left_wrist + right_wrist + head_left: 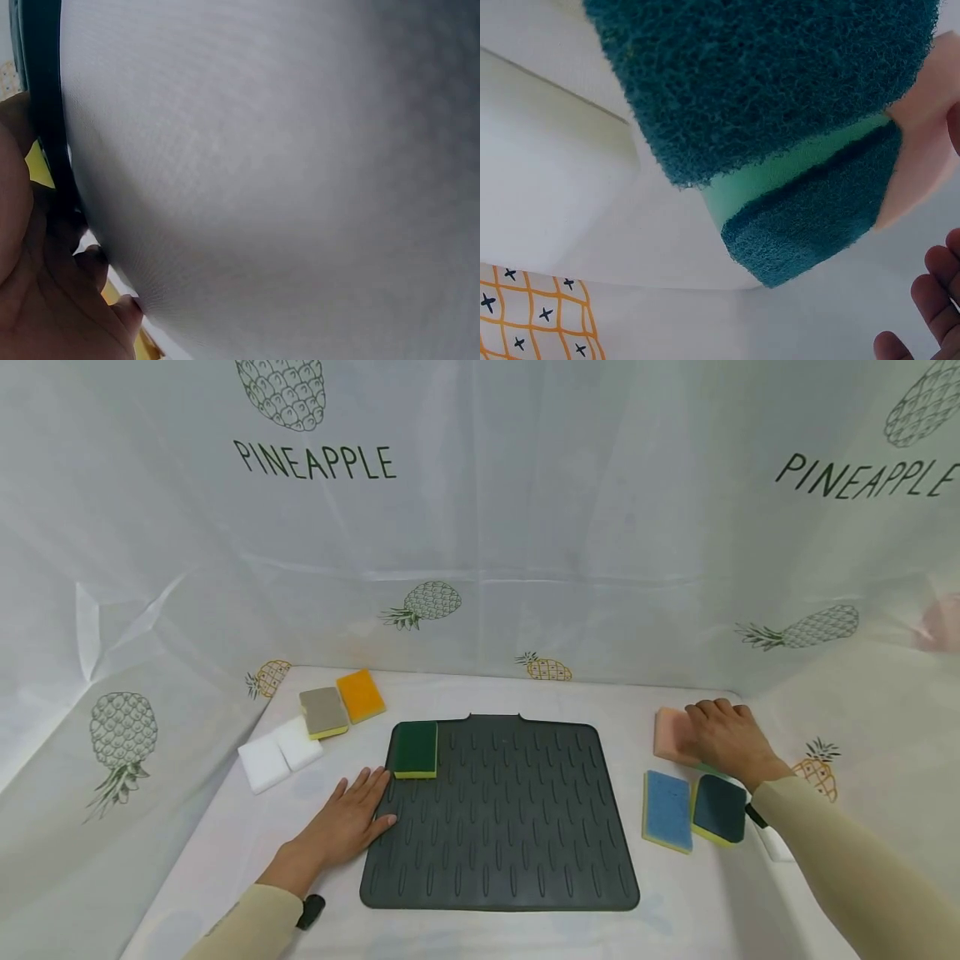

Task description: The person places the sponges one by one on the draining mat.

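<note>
My left hand (347, 817) lies flat with spread fingers, its fingertips and thumb on the left edge of a dark grey ribbed mat (510, 827). Just beyond those fingertips, a dark green scouring sponge (416, 747) sits on the mat's upper left corner. At the right, my right hand (723, 737) is over a pink sponge (670, 733), overlapping its right side. The right wrist view shows this hand's fingers (936, 289) apart and relaxed beside the pink sponge (922, 150). A green sponge with a teal scouring face (817, 202) lies beneath the hand, mostly hidden in the head view.
Nearer me on the right lie a blue sponge (667, 810) and a dark teal sponge (718, 810). On the left are white sponges (264, 763), a grey-topped sponge (324, 710) and an orange one (361, 695). A pineapple-print curtain (480, 527) stands behind the white tabletop.
</note>
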Demonstrator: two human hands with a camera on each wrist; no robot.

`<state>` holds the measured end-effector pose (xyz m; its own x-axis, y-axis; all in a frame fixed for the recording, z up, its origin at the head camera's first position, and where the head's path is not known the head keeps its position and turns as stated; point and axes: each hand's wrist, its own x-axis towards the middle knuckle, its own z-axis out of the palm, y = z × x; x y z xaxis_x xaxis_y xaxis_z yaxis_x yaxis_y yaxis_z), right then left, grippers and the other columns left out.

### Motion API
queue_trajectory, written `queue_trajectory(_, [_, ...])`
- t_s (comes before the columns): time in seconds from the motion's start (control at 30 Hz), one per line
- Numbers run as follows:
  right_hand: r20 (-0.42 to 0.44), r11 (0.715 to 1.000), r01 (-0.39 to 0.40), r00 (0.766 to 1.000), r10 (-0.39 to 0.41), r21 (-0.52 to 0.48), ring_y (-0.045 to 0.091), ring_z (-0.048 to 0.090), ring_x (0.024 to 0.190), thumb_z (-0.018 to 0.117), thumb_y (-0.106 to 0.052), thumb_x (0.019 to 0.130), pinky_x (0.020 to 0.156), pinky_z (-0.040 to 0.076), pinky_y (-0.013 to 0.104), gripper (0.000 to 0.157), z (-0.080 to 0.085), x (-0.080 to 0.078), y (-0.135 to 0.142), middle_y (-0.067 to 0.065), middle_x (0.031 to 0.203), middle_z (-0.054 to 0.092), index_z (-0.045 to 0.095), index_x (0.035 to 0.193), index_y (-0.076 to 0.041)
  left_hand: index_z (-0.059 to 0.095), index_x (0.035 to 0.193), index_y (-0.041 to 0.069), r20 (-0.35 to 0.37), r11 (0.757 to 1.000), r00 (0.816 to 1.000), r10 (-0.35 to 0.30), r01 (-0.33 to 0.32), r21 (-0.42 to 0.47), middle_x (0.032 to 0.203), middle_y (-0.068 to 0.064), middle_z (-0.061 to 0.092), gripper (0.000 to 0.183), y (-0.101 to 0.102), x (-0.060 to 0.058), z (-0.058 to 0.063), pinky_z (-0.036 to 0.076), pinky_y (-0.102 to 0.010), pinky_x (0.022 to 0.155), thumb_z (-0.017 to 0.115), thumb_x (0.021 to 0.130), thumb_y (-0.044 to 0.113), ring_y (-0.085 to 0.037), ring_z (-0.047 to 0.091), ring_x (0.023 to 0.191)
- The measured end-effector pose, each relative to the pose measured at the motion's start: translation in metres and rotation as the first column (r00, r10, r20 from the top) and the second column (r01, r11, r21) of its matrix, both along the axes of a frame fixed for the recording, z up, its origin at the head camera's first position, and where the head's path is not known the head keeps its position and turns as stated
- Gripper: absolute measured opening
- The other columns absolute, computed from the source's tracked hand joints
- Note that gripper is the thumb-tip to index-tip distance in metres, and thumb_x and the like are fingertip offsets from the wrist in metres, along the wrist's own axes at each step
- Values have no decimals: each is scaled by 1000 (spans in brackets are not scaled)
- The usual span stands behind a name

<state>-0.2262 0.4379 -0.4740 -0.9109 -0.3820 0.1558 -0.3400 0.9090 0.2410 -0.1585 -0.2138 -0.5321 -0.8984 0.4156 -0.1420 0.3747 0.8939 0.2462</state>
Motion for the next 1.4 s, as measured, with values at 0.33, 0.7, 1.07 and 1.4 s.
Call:
queue_trajectory(0.33, [0, 998, 50, 999, -50, -28, 51, 53, 122, 87, -54, 81, 92, 46, 72, 87, 3, 6, 3, 30, 133, 59, 56, 134, 7, 27, 166, 0, 11, 1000, 1000, 3, -3, 10, 172, -20, 29, 82, 1, 1, 0, 21, -68, 127, 57, 107, 48, -43, 24, 160])
queue_trajectory(0.7, [-19, 996, 71, 997, -72, -56, 54, 54, 119, 91, -57, 74, 92, 46, 75, 108, -9, 18, -5, 33, 134, 55, 45, 147, 8, 27, 166, 1, 6, 1000, 1000, 8, -8, 22, 172, -19, 29, 82, -3, 1, -3, 20, -67, 127, 58, 107, 48, -43, 24, 160])
queue_trajectory(1.07, [-34, 998, 46, 998, -47, -36, 56, 51, 122, 91, -47, 73, 91, 46, 74, 106, -8, 14, -12, 38, 136, 52, 39, 143, 15, 27, 166, 1, 21, 999, 1000, 12, -13, 40, 172, -20, 29, 82, -1, 1, 1, 18, -68, 128, 59, 107, 46, -44, 23, 160])
queue_trajectory(1.4, [-55, 990, -59, 997, 52, -132, 53, 53, 120, 89, -48, 75, 95, 46, 71, 100, 22, -9, -94, 33, 134, 55, 46, 143, 11, 26, 166, 1, 18, 999, 1000, 11, -12, 51, 172, -19, 29, 82, -3, -3, -1, 17, -68, 128, 59, 106, 46, -43, 22, 161])
